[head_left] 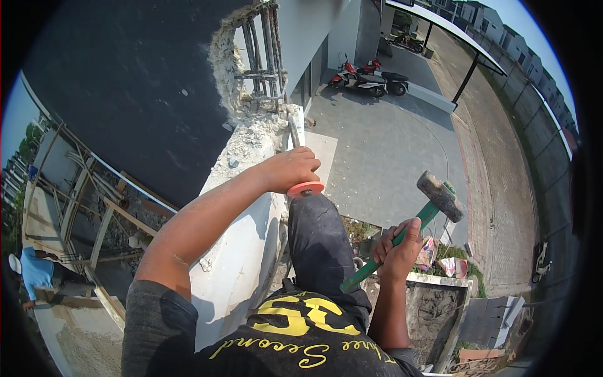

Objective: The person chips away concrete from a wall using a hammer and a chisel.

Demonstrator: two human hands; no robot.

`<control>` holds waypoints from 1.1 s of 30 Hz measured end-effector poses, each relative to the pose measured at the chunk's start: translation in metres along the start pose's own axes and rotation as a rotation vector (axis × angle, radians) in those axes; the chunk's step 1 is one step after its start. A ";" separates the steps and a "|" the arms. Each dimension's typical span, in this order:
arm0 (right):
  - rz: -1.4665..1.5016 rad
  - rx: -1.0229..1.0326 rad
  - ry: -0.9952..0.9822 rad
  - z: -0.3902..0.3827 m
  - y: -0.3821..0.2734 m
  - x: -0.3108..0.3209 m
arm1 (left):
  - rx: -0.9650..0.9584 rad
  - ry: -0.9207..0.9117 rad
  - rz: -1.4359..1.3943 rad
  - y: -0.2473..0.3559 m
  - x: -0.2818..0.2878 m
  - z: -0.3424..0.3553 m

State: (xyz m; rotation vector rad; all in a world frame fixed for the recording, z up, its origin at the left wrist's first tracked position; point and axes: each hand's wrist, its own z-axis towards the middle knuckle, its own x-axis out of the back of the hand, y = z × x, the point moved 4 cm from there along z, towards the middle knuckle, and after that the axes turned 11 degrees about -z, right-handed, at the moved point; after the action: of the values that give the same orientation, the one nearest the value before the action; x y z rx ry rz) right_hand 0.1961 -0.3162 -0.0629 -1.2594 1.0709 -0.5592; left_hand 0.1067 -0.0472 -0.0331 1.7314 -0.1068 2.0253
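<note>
My left hand [291, 168] is wrapped round a chisel [294, 132] with an orange hand guard [305, 188] at its near end. The chisel's far end meets the broken edge of a white wall top [251, 147], which is strewn with rubble. Just past it, bare steel rebar [270, 56] stands in a hacked-out gap. My right hand [399, 250] grips the green handle of a sledgehammer [441, 196]. Its heavy grey head is raised to the right, apart from the chisel.
A dark wall [138, 75] rises at the left. Below on the right, motorbikes [364, 78] stand on a grey paved driveway [383, 163]. Wooden scaffolding [94, 207] and a person in blue [39, 270] are at lower left. A mortar trough [433, 314] lies at lower right.
</note>
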 end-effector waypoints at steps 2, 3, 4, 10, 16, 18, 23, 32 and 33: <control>0.019 -0.002 -0.026 -0.007 -0.002 0.003 | 0.143 0.092 -0.103 -0.007 0.010 0.004; 0.020 -0.003 -0.029 -0.008 -0.004 0.003 | 0.291 0.191 -0.203 -0.011 0.019 0.006; 0.010 0.005 -0.040 -0.009 -0.008 0.001 | 0.154 0.337 -0.197 -0.008 0.029 0.011; -0.094 0.287 -0.153 -0.026 -0.055 -0.023 | 0.158 0.510 -0.346 -0.021 0.030 0.010; -0.154 0.592 -0.204 -0.046 -0.081 -0.044 | 0.033 0.433 -0.210 -0.001 0.029 0.019; -0.167 0.588 -0.224 -0.047 -0.085 -0.051 | 0.072 0.543 -0.251 -0.004 0.034 0.016; -0.186 0.605 -0.243 -0.042 -0.089 -0.068 | 0.090 0.741 -0.250 -0.019 0.039 -0.007; -0.704 1.171 -0.219 0.001 -0.025 -0.072 | 0.016 0.838 -0.189 -0.018 0.041 -0.004; -0.979 1.102 -0.206 0.018 -0.007 -0.076 | 0.016 0.845 -0.184 -0.021 0.045 -0.006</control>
State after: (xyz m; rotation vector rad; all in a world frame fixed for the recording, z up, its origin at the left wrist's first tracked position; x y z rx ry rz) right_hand 0.1804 -0.2456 -0.0323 -0.7092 -0.1879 -1.4581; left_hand 0.1050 -0.0126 0.0032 0.7358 0.3274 2.4219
